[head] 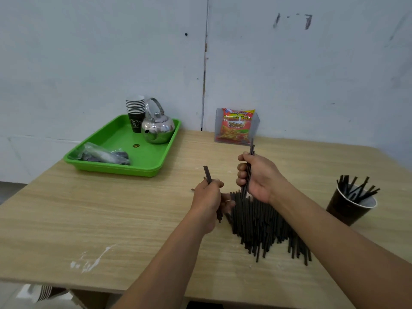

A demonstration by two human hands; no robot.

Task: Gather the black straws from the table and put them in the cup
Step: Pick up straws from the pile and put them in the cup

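Left hand: fingers curled round a few straws. Right hand: fingers curled round upright straws. Pile: on table, just near of hands. Cup: right.

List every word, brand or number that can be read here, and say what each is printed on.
"French Fries": red snack packet, main title, last letter at the edge.
"2000": same packet, under the title, slightly blurred.
Small line atop the packet: too blurred to read.
Pale print on the lowest cup of the cup stack: unreadable.
Round sticker on the green tray: too small to read.
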